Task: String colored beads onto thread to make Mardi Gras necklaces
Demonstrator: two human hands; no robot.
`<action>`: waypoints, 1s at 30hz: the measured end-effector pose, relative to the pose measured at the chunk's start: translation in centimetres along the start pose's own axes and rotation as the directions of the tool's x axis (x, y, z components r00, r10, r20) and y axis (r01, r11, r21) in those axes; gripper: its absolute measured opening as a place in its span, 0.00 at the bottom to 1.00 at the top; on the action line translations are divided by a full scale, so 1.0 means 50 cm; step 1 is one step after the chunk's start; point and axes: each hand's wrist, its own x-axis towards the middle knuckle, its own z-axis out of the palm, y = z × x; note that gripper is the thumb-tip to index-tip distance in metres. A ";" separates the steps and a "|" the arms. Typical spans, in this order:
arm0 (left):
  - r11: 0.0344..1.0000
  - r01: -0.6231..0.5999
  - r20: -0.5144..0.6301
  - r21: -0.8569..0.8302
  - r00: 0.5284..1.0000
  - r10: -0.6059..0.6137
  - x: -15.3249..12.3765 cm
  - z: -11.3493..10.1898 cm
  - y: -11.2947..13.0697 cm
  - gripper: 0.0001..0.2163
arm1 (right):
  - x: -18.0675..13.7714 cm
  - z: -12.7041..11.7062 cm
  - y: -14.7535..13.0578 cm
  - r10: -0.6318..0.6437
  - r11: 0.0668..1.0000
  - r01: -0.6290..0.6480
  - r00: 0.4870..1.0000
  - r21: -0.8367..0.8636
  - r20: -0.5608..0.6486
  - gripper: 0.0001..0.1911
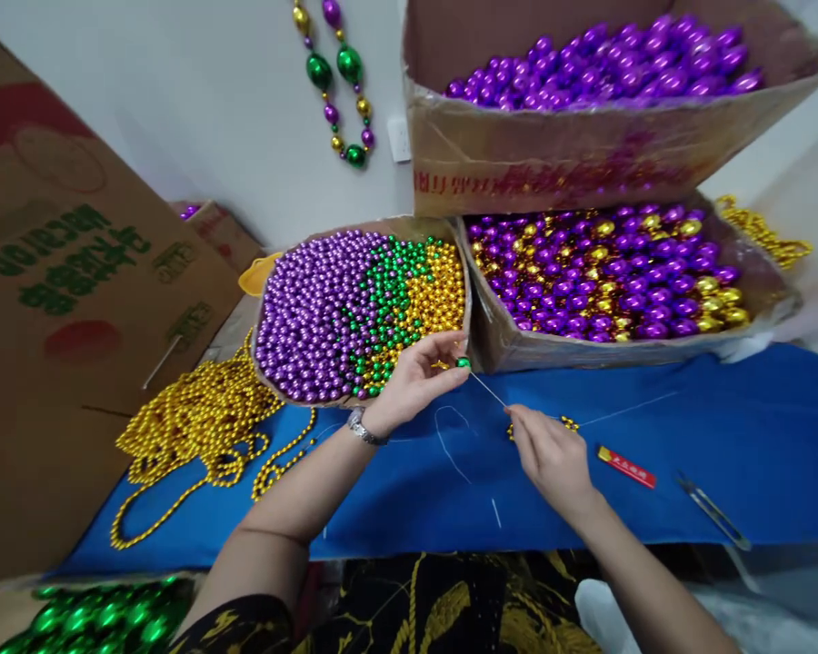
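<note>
My left hand (415, 383), with a watch at the wrist, pinches a shiny green bead (463, 362) between thumb and fingers. It is over the near right corner of a box (467, 309) of small purple, green and gold beads. My right hand (553, 457) is closed on a thin needle (488, 389), whose far end reaches the green bead. Whether the tip is inside the hole, I cannot tell. Small gold beads (570, 423) show beside and behind my right hand. From them a pale thread (627, 407) runs right across the blue cloth (409, 509).
Gold bead strands (191, 418) lie at left, beside a large carton (54, 300). A box of purple and gold beads (600, 272) stands behind, under a box of purple beads (627, 68). A red packet (625, 466) and thread snips (714, 511) lie right. A finished necklace (349, 64) hangs behind.
</note>
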 end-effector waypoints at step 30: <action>0.162 -0.746 0.760 0.646 0.607 -0.233 0.468 0.281 -0.058 0.15 | -0.088 -0.037 0.099 0.270 0.934 -0.230 0.956 0.273 -0.117 0.10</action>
